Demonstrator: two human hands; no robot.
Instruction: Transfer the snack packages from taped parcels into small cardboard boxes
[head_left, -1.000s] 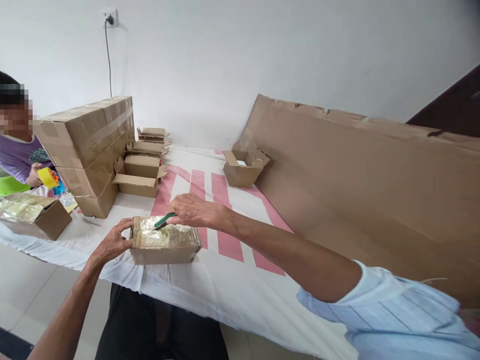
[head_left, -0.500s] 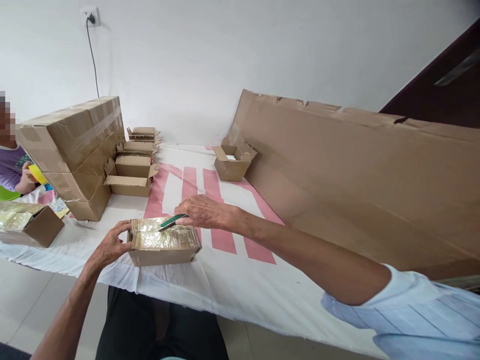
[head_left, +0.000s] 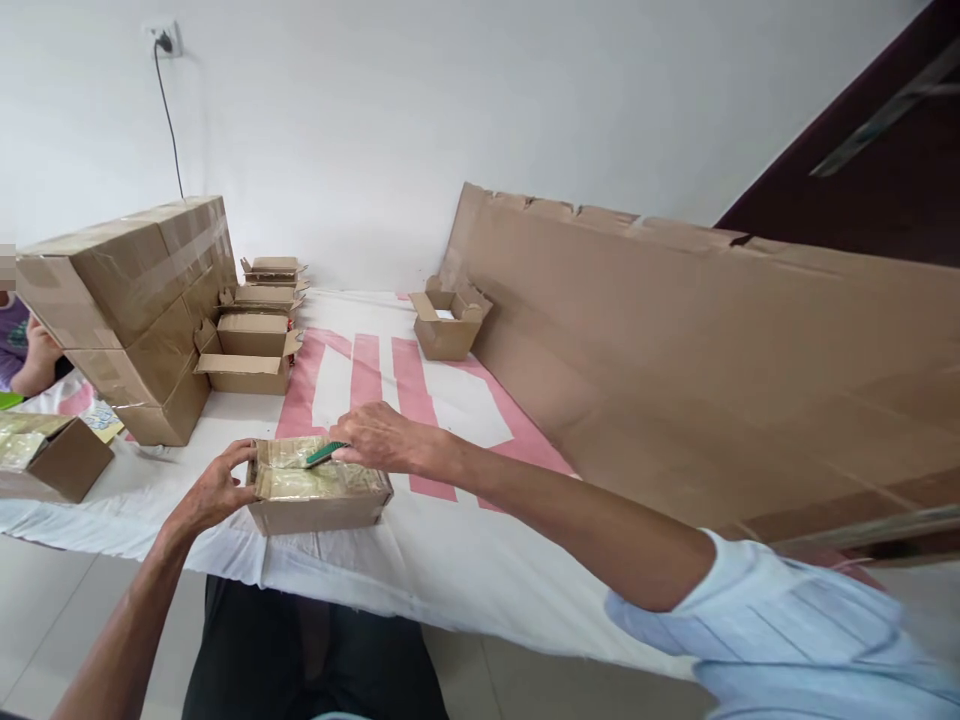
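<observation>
A taped cardboard box (head_left: 319,512) lies near the front edge of the table, shiny clear tape across its top. Thumb and fingers of my left hand (head_left: 214,488) grip the box's left end. My right hand (head_left: 379,436) is closed round a green utility knife (head_left: 324,454), whose tip rests at the tape along the middle of the top. The blade itself is too small to make out.
Stacked taped boxes (head_left: 127,300) stand at the left, with several open boxes (head_left: 244,365) beside them. Another taped box (head_left: 56,458) lies front left, near a co-worker's hand (head_left: 41,350). One open box (head_left: 446,325) sits by a large cardboard sheet (head_left: 675,370) on the right.
My view has turned to the right. The knife in my right hand has moved a little right along the tape, then back left. My left hand keeps its grip on the box.
</observation>
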